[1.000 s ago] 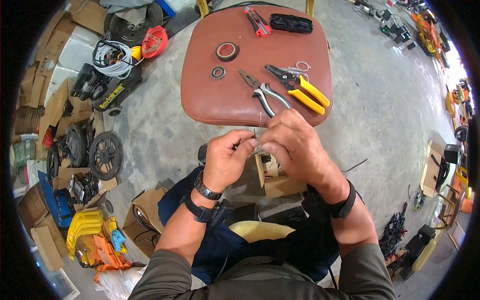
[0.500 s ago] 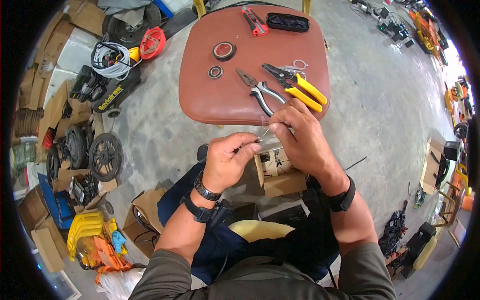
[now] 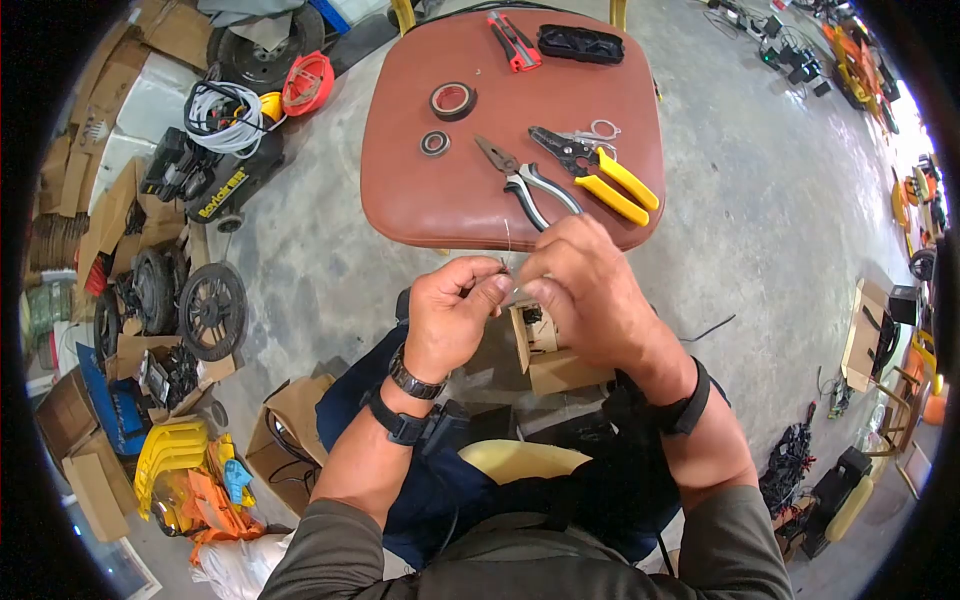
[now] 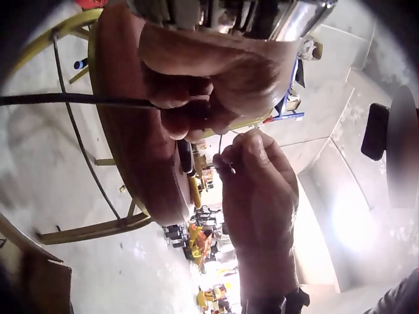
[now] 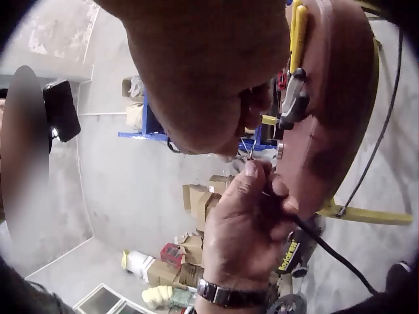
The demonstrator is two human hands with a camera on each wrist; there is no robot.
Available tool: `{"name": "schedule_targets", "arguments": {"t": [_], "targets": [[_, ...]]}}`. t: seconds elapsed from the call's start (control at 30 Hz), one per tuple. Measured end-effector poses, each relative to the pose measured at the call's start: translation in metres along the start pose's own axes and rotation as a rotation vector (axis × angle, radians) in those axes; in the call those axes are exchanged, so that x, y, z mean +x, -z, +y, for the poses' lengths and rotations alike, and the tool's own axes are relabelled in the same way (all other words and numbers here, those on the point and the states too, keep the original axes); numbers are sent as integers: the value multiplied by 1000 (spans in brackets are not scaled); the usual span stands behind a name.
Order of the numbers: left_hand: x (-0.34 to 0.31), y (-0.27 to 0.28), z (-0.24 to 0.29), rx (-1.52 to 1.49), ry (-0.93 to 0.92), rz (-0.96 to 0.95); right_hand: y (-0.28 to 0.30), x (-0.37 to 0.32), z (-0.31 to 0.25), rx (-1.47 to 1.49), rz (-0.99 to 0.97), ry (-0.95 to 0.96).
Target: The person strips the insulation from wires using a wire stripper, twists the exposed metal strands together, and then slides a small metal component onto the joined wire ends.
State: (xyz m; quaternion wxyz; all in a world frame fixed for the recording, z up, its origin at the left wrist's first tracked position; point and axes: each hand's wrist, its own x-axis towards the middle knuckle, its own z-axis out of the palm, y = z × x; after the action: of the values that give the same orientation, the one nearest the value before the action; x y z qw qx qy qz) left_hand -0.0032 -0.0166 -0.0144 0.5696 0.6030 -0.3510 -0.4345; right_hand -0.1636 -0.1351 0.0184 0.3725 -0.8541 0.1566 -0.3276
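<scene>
My left hand (image 3: 447, 315) grips a black cable (image 4: 65, 98) near its end, thumb against the curled fingers. The cable runs out of the palm side and away, as both wrist views show. Fine wires (image 5: 253, 149) stick out past the left fingertips, one of them thin and pale, pointing up toward the chair seat. Just to the right, my right hand (image 3: 585, 295) has its thumb and forefinger pinched together on a thin wire (image 4: 220, 144) from the cable's end. Its fingers hide most of the pinch.
On the brown chair seat (image 3: 420, 200) lie pliers (image 3: 525, 182), yellow-handled wire strippers (image 3: 600, 177), a red utility knife (image 3: 514, 42), a tape roll (image 3: 453, 100), a smaller ring (image 3: 435, 143) and a black case (image 3: 580, 44). Below the hands stands an open cardboard box (image 3: 570, 372).
The right hand drew away up and right from the left hand, opening a gap crossed by thin wire, then came back close beside it. The left hand stayed nearly in place.
</scene>
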Motion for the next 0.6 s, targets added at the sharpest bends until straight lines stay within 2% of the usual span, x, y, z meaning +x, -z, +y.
{"name": "schedule_targets", "arguments": {"t": [0.17, 0.27, 0.37, 0.47, 0.6], "targets": [[-1, 0, 1, 24, -35, -84, 4, -1, 14, -27, 92, -137], [-3, 2, -2, 54, 0, -83, 3, 0, 10, -39, 83, -154], [0, 2, -1, -37, 38, -7, -1, 0, 3, -24, 60, -9], [0, 1, 2, -30, 35, -16, -1, -2, -5, -27, 22, 2], [-1, 4, 4, 33, 45, -63, 7, -8, -3, 61, 65, -65]]}}
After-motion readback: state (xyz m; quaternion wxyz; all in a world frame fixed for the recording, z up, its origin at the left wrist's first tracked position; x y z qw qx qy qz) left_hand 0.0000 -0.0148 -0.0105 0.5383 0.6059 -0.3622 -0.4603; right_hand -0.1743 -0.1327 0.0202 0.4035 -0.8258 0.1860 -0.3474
